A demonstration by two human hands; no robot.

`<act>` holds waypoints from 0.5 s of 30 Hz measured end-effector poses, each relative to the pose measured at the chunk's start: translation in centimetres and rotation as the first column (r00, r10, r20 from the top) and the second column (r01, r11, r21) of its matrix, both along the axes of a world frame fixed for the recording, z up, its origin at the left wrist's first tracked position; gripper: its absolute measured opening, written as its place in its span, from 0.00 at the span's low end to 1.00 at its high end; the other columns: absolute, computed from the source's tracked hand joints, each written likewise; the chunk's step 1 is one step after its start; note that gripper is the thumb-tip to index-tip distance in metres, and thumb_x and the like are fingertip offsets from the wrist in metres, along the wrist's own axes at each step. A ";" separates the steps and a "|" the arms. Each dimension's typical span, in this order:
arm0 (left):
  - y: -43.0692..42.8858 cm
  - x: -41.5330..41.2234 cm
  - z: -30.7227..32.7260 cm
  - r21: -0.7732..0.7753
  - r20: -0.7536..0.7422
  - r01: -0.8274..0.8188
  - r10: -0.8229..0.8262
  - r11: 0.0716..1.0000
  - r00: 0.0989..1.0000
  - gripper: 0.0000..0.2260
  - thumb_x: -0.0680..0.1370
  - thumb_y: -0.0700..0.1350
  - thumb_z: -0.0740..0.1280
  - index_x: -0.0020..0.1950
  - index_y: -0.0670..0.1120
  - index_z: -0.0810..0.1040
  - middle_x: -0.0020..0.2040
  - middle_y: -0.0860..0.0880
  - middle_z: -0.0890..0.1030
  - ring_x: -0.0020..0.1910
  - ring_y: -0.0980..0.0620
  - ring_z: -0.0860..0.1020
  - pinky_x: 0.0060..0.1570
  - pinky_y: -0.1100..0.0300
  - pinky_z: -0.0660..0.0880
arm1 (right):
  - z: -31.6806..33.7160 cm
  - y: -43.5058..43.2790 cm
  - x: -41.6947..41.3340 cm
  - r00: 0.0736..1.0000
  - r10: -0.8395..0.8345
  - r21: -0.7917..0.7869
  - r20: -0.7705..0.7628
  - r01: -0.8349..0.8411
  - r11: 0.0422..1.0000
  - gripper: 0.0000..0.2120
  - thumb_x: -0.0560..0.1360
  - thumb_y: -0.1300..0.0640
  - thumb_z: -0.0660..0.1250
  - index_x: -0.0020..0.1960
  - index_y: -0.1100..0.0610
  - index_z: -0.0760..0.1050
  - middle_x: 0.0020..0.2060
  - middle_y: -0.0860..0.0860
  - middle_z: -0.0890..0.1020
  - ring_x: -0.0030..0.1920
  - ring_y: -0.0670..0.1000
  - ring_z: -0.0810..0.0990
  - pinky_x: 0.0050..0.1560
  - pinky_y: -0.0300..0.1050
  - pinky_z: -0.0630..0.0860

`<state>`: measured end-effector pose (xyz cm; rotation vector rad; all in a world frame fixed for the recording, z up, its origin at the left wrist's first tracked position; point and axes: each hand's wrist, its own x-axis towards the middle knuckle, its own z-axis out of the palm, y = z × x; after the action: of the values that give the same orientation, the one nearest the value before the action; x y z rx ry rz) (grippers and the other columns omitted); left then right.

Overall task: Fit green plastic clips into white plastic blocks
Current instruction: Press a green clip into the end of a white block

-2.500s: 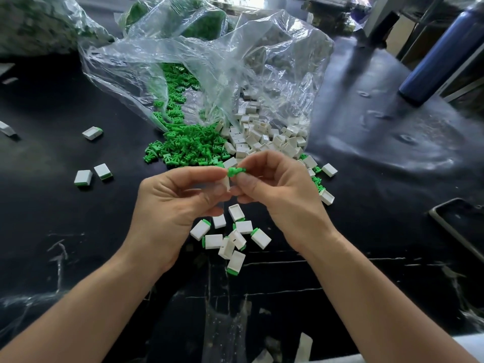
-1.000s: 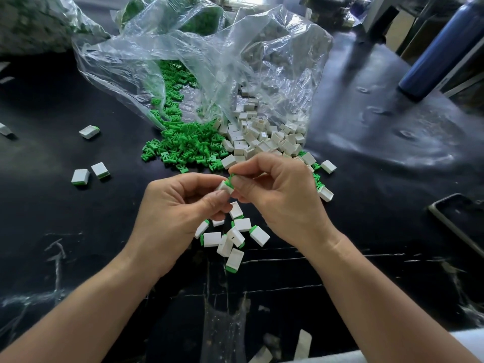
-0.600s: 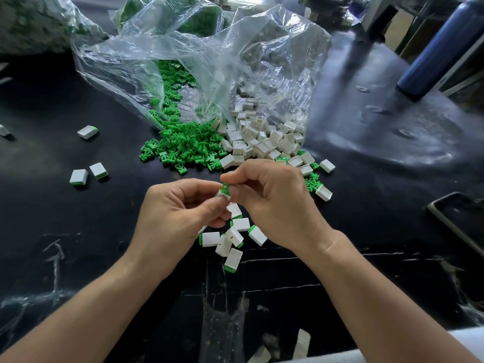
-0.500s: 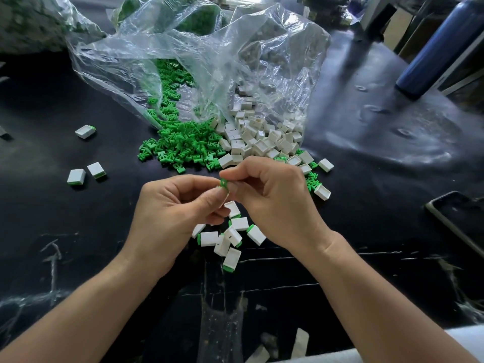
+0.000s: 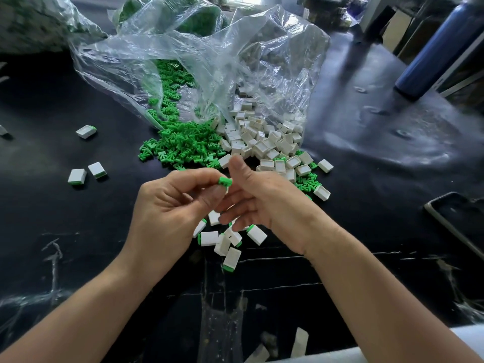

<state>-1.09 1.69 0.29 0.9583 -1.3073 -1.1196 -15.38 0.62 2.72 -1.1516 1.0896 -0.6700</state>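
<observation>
1. Left hand (image 5: 167, 213) pinches one white block (image 5: 227, 189) between thumb and fingertips. A green clip (image 5: 225, 182) sits at the block's top end, and the block itself is mostly hidden by the fingers.
2. Right hand (image 5: 269, 205) is spread and relaxed just beside the piece, thumb up, holding nothing that I can see.
3. Step, as I read it: the insert is done or nearly done, since the clip looks seated (can't confirm it's fully home from this angle).
4. Next move: drop this piece on the finished heap (image 5: 209, 238) on the worktop (image 5: 366, 231) under the hands. Then pick one block and one clip from the piles beyond, and line the clip up with the block's open end before pressing.
5. Counts:
   - In hand: 1 block and 1 clip.
   - Finished heap: about 7 visible, and the hands may hide more.
   - Finished strays (image 5: 77, 176) well off to the left: 3.
   - Loose clips (image 5: 183, 145): too many to count, spilling from the clear bag (image 5: 209, 61).
   - Loose blocks (image 5: 262, 142): also too many to count, touching the clip pile on its right.
</observation>
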 end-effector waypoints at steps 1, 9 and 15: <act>0.0 0.0 0.0 0.002 -0.003 0.004 -0.004 1.000 1.000 0.10 0.67 0.40 0.70 0.41 0.54 0.84 0.39 0.53 0.84 0.39 0.55 0.81 0.42 0.63 0.78 | 0.0 0.0 0.0 1.000 0.027 0.020 0.013 -0.028 0.999 0.29 0.62 0.35 0.59 0.42 0.61 0.77 0.35 0.53 0.81 0.35 0.50 0.79 0.34 0.38 0.76; -0.1 0.1 -0.3 -0.015 0.027 0.048 -0.047 0.999 0.999 0.08 0.67 0.42 0.70 0.44 0.50 0.83 0.38 0.50 0.83 0.37 0.51 0.80 0.41 0.57 0.79 | -0.1 0.2 0.2 0.994 0.072 0.032 0.078 -0.075 0.997 0.22 0.66 0.39 0.56 0.37 0.58 0.75 0.31 0.51 0.79 0.30 0.47 0.76 0.31 0.35 0.73; -0.6 0.6 -0.3 -0.057 0.117 0.059 -0.052 0.997 0.992 0.08 0.63 0.46 0.72 0.40 0.57 0.84 0.40 0.53 0.81 0.39 0.54 0.79 0.42 0.60 0.78 | -0.1 0.5 0.1 0.990 0.069 0.017 0.120 -0.072 0.997 0.19 0.67 0.43 0.56 0.38 0.59 0.73 0.32 0.52 0.76 0.30 0.46 0.73 0.31 0.35 0.71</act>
<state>-0.53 1.10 0.01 0.9589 -1.4615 -1.0741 -15.32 1.08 2.64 -1.1123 0.9492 -0.6616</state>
